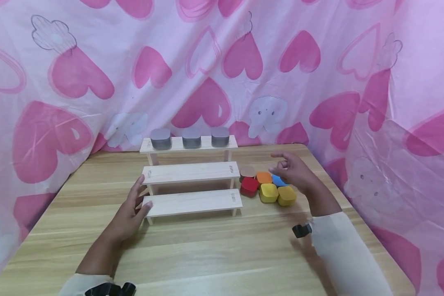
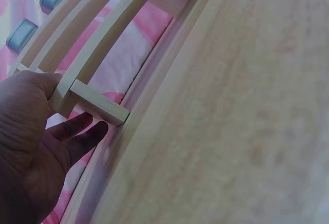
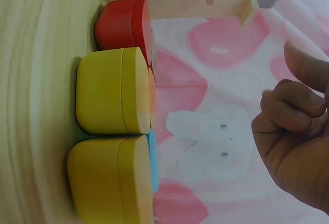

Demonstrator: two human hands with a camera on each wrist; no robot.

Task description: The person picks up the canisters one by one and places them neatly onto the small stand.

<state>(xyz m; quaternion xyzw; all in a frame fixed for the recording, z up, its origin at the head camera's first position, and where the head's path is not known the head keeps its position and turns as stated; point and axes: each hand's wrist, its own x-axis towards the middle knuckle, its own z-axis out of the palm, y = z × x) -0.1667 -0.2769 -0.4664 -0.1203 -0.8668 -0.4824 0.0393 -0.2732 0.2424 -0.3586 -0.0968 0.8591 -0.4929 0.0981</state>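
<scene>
A pale wooden three-tier shelf (image 1: 192, 171) stands on the table. My left hand (image 1: 127, 216) grips its left end, thumb on the lowest board and forefinger reaching to the middle one. In the left wrist view two fingers (image 2: 85, 134) spread below the board's end. My right hand (image 1: 296, 170) hovers over the right side of a cluster of rounded tins, holding nothing, one finger straight and others curled. The cluster has a red tin (image 1: 249, 187), an orange tin (image 1: 264, 177), a blue tin (image 1: 278, 180), a brownish tin (image 1: 247, 172) and two yellow tins (image 1: 268, 193).
Three grey tins (image 1: 191, 138) stand in a row on the top tier. The wood-grain table (image 1: 207, 255) ends at a pink heart-patterned curtain (image 1: 207, 102) behind and at both sides. A black wrist device (image 1: 301, 230) sits by the right cuff.
</scene>
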